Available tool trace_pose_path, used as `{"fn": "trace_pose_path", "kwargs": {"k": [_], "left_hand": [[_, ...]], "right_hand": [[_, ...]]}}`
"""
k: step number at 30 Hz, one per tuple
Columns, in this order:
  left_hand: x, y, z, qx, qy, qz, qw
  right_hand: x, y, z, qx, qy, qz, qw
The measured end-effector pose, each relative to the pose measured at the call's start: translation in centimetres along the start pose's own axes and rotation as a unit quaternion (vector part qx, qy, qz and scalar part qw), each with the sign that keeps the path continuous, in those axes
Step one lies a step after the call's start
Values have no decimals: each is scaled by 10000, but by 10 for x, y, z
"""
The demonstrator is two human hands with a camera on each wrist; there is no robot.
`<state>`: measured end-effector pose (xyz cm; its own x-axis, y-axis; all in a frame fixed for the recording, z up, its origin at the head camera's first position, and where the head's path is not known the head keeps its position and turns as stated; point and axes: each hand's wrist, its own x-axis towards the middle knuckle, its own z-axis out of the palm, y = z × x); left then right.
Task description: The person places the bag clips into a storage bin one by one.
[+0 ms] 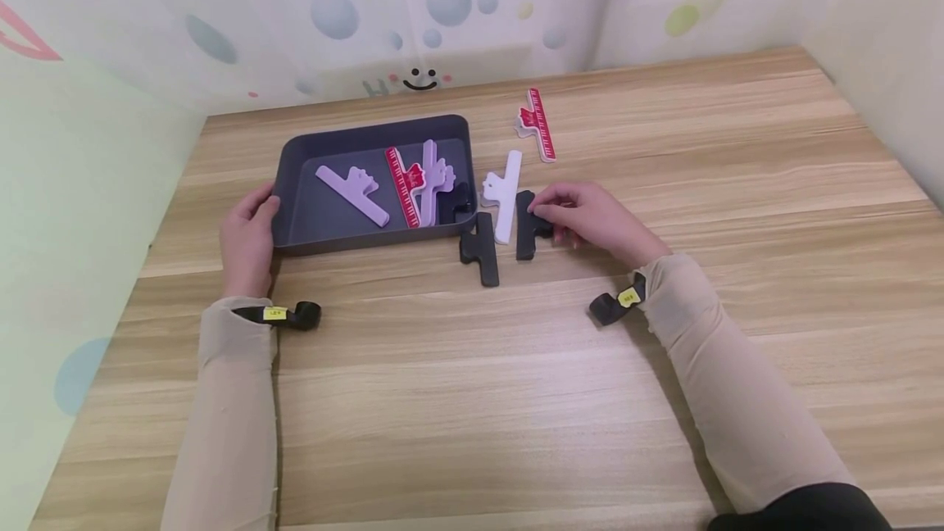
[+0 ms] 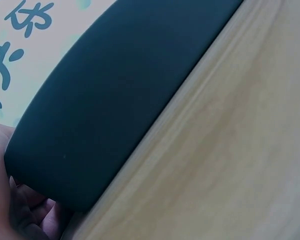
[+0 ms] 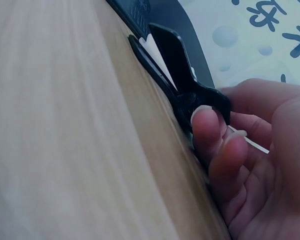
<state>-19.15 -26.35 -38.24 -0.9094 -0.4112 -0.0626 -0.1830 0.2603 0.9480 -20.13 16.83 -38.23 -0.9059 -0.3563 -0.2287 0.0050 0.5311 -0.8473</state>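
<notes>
My left hand grips the left wall of a dark grey tray, thumb over the rim; the left wrist view shows the tray's outer side and curled fingers below it. In my right hand, thumb and fingers pinch the handle of a black clip, seen close up in the right wrist view with its long jaws spread apart. A white clip and another black clip lie just left of it. Inside the tray are a lone purple clip, a red-and-white clip and more purple.
Partly shadowed in the tray's right corner is a black clip. Another red-and-white clip lies farther back on the wooden table. A patterned wall covering rises behind the table's back edge, with a pale wall on either side.
</notes>
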Motion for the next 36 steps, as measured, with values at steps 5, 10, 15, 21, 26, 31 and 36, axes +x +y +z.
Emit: {"fn": "trace_pose_path", "kwargs": {"k": [5, 10, 15, 21, 26, 31, 36], "left_hand": [[0, 0, 0, 12, -14, -1, 10000], [0, 0, -1, 32, -24, -11, 10000], [1, -1, 0, 14, -4, 9, 10000], [1, -1, -1, 14, -28, 29, 10000], [0, -2, -2, 121, -83, 49, 9999], [-1, -2, -1, 15, -87, 7, 10000], [-1, 0, -1, 107, -66, 6, 9999]], "right_hand": [[1, 1, 0, 9, -15, -27, 10000], [0, 1, 0, 4, -1, -44, 10000], [1, 2, 0, -35, 17, -21, 10000], [2, 4, 0, -41, 21, -37, 10000], [3, 5, 1, 16, 35, -73, 10000], [4, 5, 0, 14, 44, -63, 10000], [4, 5, 0, 20, 34, -66, 10000]]}}
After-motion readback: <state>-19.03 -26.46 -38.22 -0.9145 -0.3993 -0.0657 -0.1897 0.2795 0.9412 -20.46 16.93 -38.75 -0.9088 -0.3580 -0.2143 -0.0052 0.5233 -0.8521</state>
